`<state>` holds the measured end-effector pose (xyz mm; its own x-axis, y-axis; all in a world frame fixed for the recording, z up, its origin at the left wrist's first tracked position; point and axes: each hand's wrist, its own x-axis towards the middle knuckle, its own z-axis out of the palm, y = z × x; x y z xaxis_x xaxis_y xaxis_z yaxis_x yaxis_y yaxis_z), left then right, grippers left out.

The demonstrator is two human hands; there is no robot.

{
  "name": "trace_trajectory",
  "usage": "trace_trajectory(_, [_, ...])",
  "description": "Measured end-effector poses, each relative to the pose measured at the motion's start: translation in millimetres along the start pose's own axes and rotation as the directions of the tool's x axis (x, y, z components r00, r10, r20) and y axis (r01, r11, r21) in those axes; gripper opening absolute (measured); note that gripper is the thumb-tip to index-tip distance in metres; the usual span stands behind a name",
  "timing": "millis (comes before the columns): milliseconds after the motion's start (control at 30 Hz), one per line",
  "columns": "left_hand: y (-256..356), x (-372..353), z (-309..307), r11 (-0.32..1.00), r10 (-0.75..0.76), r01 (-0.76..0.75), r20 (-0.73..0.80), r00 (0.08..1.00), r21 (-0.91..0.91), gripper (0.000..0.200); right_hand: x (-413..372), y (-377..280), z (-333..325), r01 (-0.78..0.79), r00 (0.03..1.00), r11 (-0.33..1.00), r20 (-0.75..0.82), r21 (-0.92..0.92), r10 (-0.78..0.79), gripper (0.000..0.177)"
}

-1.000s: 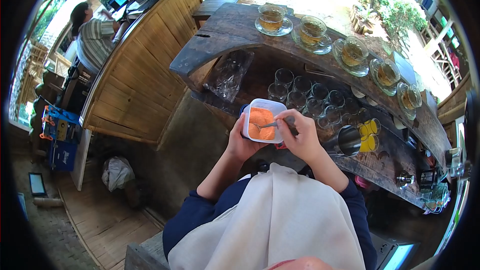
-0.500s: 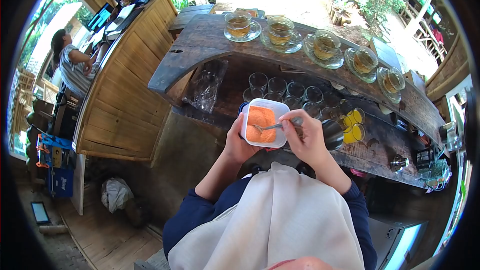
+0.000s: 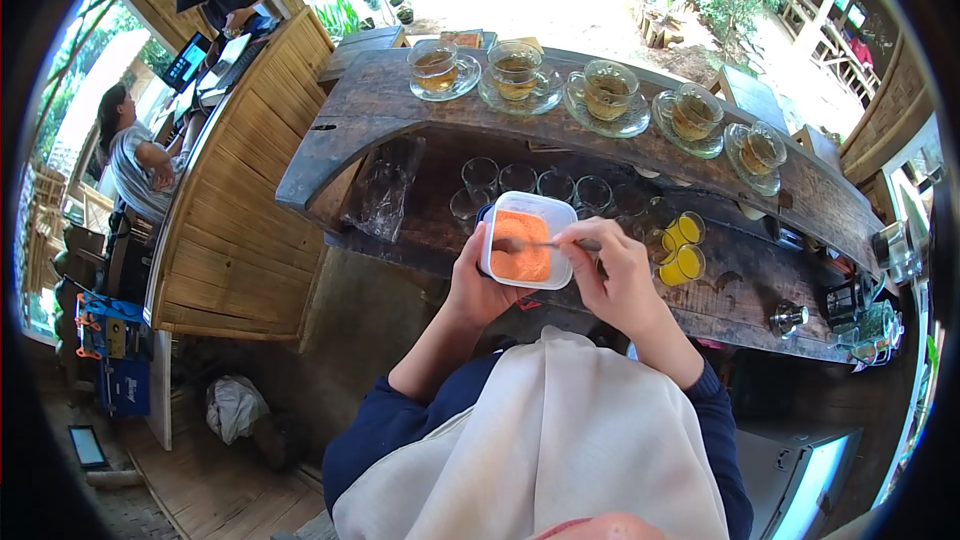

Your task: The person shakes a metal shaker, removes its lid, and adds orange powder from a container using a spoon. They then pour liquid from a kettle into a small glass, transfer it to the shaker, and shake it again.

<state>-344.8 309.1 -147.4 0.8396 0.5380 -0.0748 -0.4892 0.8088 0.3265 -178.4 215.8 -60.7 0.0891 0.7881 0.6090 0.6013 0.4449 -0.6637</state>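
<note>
My left hand (image 3: 474, 280) is closed round the side of a white plastic tub (image 3: 537, 204), keeping it up in front of my chest. Orange powder (image 3: 527, 262) fills the lower part of the tub. Between the thumb and fingers of my right hand (image 3: 612, 275) is the handle of a metal spoon (image 3: 540, 245). The spoon's bowl rests at the powder and is blurred. Just beyond the tub stand several empty glasses (image 3: 556, 186) on the lower shelf. Two glasses of yellow drink (image 3: 683, 265) are to the right of my right hand.
Several glass cups of amber drink on saucers (image 3: 610, 92) line the upper wooden counter (image 3: 350, 90). A clear plastic bag (image 3: 385, 190) lies at the shelf's left. More glassware (image 3: 870, 330) stands far right. A person (image 3: 140, 160) is behind the bamboo-sided desk (image 3: 250, 190) at left.
The spoon has shifted within the tub, its bowl now higher in the powder and its handle flatter. My view has moved slightly, so the counter and cups sit further left.
</note>
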Motion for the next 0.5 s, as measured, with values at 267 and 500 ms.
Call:
trace_trajectory(267, [-13.7,15.0,13.9,1.0,-0.022,0.022,0.003,1.0,0.015,0.066,14.9,12.7,-42.5,0.124,0.992,0.97,0.046,-0.208,-0.117,0.016])
trace_trajectory(500, [-17.2,28.5,18.4,0.992,-0.03,0.032,-0.018,0.999,0.124,0.066,11.6,19.6,-49.8,0.259,0.955,0.901,0.229,-0.349,-0.187,0.017])
